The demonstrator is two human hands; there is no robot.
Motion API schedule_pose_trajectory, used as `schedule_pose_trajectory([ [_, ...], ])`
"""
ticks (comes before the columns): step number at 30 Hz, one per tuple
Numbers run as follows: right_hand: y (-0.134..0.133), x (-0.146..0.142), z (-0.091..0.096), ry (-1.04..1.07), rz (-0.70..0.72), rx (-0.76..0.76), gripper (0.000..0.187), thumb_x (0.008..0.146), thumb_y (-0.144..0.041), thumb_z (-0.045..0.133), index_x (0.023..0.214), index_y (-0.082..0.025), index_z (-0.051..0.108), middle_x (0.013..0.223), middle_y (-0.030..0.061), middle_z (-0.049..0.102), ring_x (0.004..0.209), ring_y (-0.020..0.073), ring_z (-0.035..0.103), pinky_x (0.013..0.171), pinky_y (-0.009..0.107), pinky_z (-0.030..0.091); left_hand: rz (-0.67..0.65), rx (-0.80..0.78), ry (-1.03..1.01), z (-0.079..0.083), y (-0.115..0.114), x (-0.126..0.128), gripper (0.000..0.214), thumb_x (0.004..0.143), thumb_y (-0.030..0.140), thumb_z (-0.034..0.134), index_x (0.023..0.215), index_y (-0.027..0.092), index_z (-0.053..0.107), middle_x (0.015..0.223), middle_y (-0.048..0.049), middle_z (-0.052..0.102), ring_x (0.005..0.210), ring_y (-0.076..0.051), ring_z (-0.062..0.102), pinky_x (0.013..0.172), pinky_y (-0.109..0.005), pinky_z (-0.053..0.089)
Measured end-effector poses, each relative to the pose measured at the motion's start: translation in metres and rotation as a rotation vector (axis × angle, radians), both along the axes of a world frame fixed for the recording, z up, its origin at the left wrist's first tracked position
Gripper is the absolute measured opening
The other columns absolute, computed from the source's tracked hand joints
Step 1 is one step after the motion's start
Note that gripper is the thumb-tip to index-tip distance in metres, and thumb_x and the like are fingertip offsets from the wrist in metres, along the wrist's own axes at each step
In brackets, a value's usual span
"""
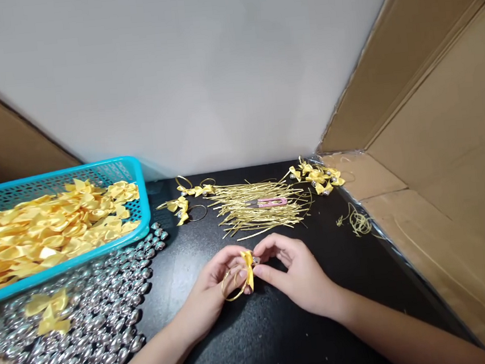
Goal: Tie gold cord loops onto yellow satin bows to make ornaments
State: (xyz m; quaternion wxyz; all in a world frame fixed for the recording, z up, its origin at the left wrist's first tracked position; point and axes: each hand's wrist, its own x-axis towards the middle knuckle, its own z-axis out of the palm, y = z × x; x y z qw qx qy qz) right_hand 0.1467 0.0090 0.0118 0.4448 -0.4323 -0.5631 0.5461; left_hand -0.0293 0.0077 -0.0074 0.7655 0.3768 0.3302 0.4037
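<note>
Over the black table, my left hand (222, 274) pinches a yellow ribbon bow (250, 270) with a loop of gold cord (227, 294) hanging from its left side. My right hand (291, 269) closes thumb and forefinger on a small silver bead (256, 259) at the bow's right face. Whether the bead is fastened to the bow is hidden by the fingers. Just beyond my hands lies a spread of cut gold cords (254, 218), with small pink-handled thread snips (272, 202) resting on top.
A blue basket (143, 197) of yellow bows stands at left. Silver beads (104, 310) cover the table before it, two loose bows (49, 312) on them. Beaded bows (321, 177) are heaped far right, others (181, 208) left of the cords. Tangled thread (360, 222) lies near the cardboard wall (447, 128).
</note>
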Motion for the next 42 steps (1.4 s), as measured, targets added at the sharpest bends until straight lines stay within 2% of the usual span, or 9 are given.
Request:
schedule_pose_trajectory([
  [6,-0.001,0.0,0.004,0.101,0.007,-0.124,0.015,0.071,-0.02,0.071,0.083,-0.019,0.062,0.077,-0.0009,0.063,0.073,0.0122,0.061,0.073,0.027,0.051,-0.055,-0.072,-0.112,-0.001,0.001,-0.001,0.012,0.08,0.029,0.076,0.082,0.02,0.068,0.063,0.0043,0.06,0.055,-0.007,0.053,0.06,-0.02,0.048],
  [9,0.001,0.001,0.005,0.124,-0.01,-0.147,0.016,0.07,-0.021,0.071,0.082,-0.019,0.061,0.077,-0.0008,0.063,0.073,0.0119,0.061,0.073,0.026,0.052,-0.043,-0.082,-0.128,-0.002,0.001,0.001,0.013,0.079,0.027,0.077,0.087,0.022,0.069,0.068,0.0045,0.061,0.056,-0.007,0.053,0.063,-0.022,0.05],
  [13,0.005,0.005,0.008,0.052,-0.061,-0.044,0.012,0.071,-0.02,0.068,0.081,-0.019,0.061,0.078,0.0,0.065,0.072,0.0125,0.062,0.072,0.027,0.053,0.07,-0.146,-0.158,0.0,0.002,0.003,0.027,0.083,0.034,0.072,0.107,0.025,0.066,0.091,-0.0021,0.068,0.082,-0.016,0.062,0.075,-0.029,0.052],
  [18,0.004,0.007,0.008,-0.11,-0.103,0.16,0.009,0.072,-0.014,0.067,0.079,-0.019,0.064,0.079,0.0014,0.068,0.073,0.0145,0.064,0.071,0.029,0.053,0.299,-0.025,-0.079,0.002,-0.001,0.005,0.027,0.077,0.04,0.076,0.096,0.023,0.069,0.087,-0.0006,0.066,0.085,-0.016,0.058,0.08,-0.026,0.048],
  [21,0.002,0.006,0.008,-0.123,-0.053,0.189,0.011,0.072,-0.013,0.067,0.081,-0.019,0.065,0.078,0.0012,0.069,0.072,0.0143,0.064,0.07,0.029,0.053,0.249,0.078,0.123,0.002,-0.005,0.005,0.027,0.072,0.032,0.082,0.095,0.023,0.07,0.087,0.0001,0.068,0.085,-0.015,0.058,0.077,-0.023,0.046],
  [24,0.002,0.005,0.007,-0.107,0.005,0.11,0.011,0.076,-0.017,0.065,0.086,-0.02,0.067,0.08,0.0015,0.069,0.072,0.0142,0.064,0.07,0.029,0.053,0.153,0.086,0.211,0.001,-0.005,0.005,0.021,0.074,0.033,0.08,0.088,0.02,0.071,0.081,-0.0013,0.07,0.076,-0.016,0.06,0.071,-0.024,0.046],
  [34,0.013,0.007,-0.001,0.167,0.118,-0.314,0.017,0.077,-0.027,0.07,0.091,-0.018,0.067,0.077,-0.0014,0.067,0.069,0.0107,0.063,0.073,0.027,0.05,0.133,0.07,0.148,-0.002,-0.003,0.004,0.025,0.08,0.035,0.074,0.096,0.018,0.065,0.07,0.0009,0.069,0.056,-0.01,0.055,0.056,-0.021,0.044],
  [39,0.013,0.005,-0.005,0.181,0.174,-0.387,0.021,0.078,-0.029,0.069,0.094,-0.017,0.064,0.068,-0.0033,0.065,0.058,0.0095,0.06,0.064,0.026,0.048,0.156,0.052,0.207,0.002,-0.003,0.006,0.03,0.075,0.041,0.077,0.077,0.016,0.061,0.063,0.0013,0.065,0.053,-0.01,0.053,0.054,-0.021,0.041],
  [42,0.011,0.006,-0.004,0.121,0.104,-0.293,0.019,0.082,-0.029,0.062,0.096,-0.018,0.062,0.065,-0.0036,0.062,0.059,0.0113,0.06,0.063,0.027,0.049,0.194,0.042,0.226,0.005,-0.003,0.008,0.031,0.076,0.041,0.076,0.071,0.016,0.058,0.063,0.0019,0.064,0.052,-0.01,0.052,0.054,-0.021,0.04],
])
